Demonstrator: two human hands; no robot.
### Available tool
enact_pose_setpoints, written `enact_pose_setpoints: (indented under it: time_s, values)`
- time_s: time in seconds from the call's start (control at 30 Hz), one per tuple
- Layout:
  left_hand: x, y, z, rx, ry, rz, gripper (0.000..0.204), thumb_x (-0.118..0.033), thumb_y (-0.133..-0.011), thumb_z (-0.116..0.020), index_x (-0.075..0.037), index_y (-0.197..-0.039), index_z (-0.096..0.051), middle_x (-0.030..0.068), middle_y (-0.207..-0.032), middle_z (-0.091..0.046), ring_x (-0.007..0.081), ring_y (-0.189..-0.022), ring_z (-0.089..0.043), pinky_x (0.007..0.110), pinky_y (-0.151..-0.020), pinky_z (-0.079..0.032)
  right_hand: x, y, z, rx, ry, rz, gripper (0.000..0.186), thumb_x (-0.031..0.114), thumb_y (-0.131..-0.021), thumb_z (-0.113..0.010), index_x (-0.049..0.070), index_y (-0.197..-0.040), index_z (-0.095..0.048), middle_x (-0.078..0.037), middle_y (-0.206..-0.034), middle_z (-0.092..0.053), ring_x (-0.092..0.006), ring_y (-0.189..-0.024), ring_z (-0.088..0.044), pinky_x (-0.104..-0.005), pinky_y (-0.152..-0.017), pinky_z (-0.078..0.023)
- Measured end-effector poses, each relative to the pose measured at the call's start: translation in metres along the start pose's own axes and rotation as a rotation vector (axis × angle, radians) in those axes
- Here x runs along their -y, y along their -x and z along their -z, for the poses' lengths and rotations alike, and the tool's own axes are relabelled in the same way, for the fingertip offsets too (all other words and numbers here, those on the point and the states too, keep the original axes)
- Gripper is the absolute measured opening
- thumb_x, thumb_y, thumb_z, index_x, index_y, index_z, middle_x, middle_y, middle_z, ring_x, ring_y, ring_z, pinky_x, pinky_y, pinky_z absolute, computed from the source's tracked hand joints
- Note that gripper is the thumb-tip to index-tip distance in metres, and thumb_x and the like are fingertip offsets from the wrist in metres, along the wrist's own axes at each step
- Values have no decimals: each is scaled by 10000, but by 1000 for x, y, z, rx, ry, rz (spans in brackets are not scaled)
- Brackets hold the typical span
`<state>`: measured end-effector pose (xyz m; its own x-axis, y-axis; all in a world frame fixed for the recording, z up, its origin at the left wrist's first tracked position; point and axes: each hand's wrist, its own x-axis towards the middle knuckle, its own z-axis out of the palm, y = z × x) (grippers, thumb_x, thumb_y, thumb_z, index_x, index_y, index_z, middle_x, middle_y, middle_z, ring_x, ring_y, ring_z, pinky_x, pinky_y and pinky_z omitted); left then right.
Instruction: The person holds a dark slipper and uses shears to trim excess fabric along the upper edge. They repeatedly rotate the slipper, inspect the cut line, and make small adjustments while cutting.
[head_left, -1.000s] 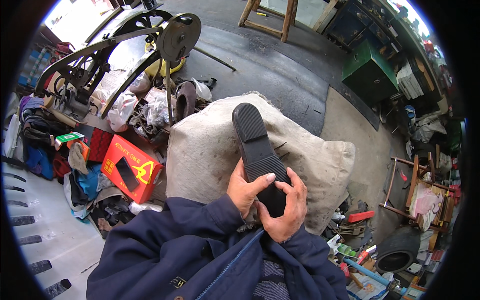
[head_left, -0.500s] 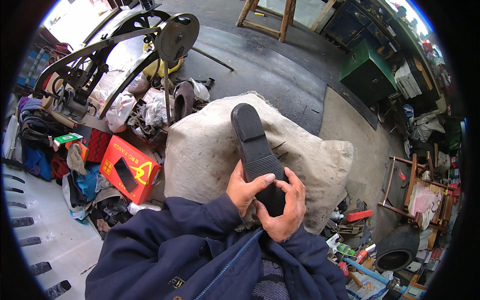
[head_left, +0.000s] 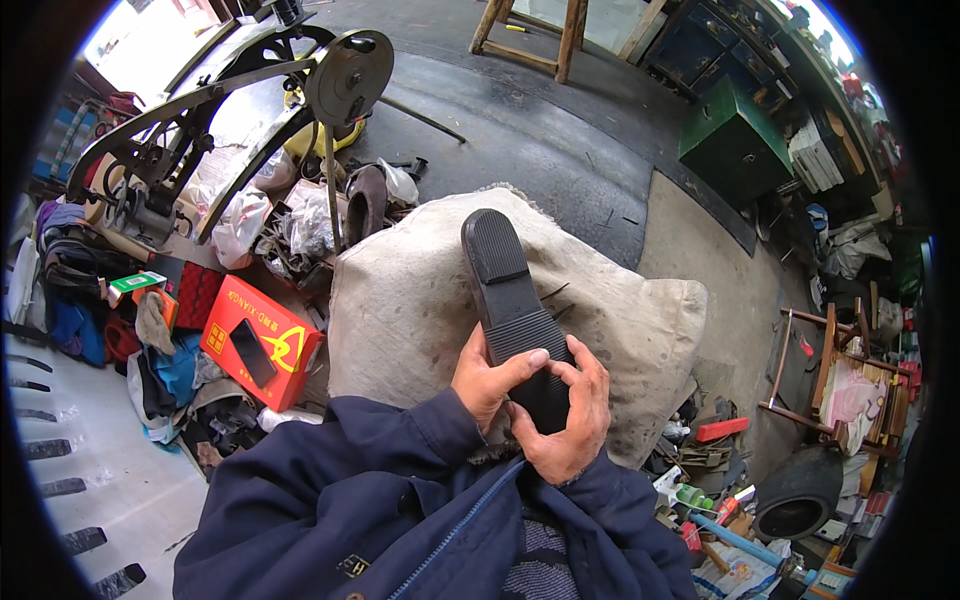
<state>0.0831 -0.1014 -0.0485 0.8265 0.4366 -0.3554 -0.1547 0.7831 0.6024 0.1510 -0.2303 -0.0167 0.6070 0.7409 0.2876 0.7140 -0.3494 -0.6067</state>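
Observation:
A black shoe [head_left: 503,268] lies sole up over my lap, its ribbed heel pointing away from me. My left hand [head_left: 490,378] grips its left edge, with the thumb laid across the sole. From the right, my right hand [head_left: 572,412] holds the near end, fingertips pressing on the sole close to the left thumb. Beneath the shoe, a stained off-white cloth [head_left: 400,300] covers my knees. The shoe's upper is hidden underneath.
At the left stands a black iron machine with a round wheel [head_left: 350,78]. A red box [head_left: 285,365] carries a dark phone [head_left: 253,352] beside piled cloths. To the right are a green chest [head_left: 735,140], a tyre [head_left: 797,500], a wooden folding chair [head_left: 850,385] and scattered tools.

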Motion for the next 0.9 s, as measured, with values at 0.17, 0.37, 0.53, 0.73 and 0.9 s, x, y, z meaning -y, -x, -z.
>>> enact_pose_setpoints:
  time_s: [0.17,0.37,0.53,0.73,0.9]
  values:
    - [0,1,0,-1,2,-7,509,-117,-888,-789,-51,-1310,-512,59,-1148,-657,154,-1042,-650,333,-937,-543,1,0,0,1,-5,-6,589,152,-668,-846,30,-1183,-588,-254,-1427,-510,-428,-1249,-546,-507,-1033,-473]
    - [1,1,0,-3,-1,-9,517,-114,-885,-791,-50,-1314,-510,61,-1156,-657,157,-1047,-650,331,-941,-540,2,0,0,-5,-8,-9,604,136,-662,-852,31,-1197,-591,-247,-1421,-517,-420,-1237,-556,-494,-1029,-471]
    - [0,2,0,-8,3,-4,501,-102,-891,-780,-52,-1312,-513,66,-1156,-658,161,-1051,-651,336,-945,-539,2,0,-1,-14,-32,-25,587,146,-662,-841,29,-1186,-603,-243,-1416,-514,-422,-1227,-559,-493,-1025,-477]
    - [4,1,3,-44,-4,-10,447,-70,-911,-744,-46,-1300,-526,72,-1157,-663,168,-1049,-654,347,-949,-542,3,-1,-1,-12,-16,-24,636,104,-643,-879,43,-1204,-587,-233,-1414,-532,-405,-1212,-570,-476,-1018,-473]
    - [1,-4,8,-26,67,42,396,-36,-912,-718,-33,-1273,-555,85,-1144,-681,189,-1040,-673,360,-941,-553,-2,0,8,56,-92,5,556,163,-714,-842,31,-1211,-630,-222,-1394,-544,-381,-1204,-565,-451,-1028,-460]
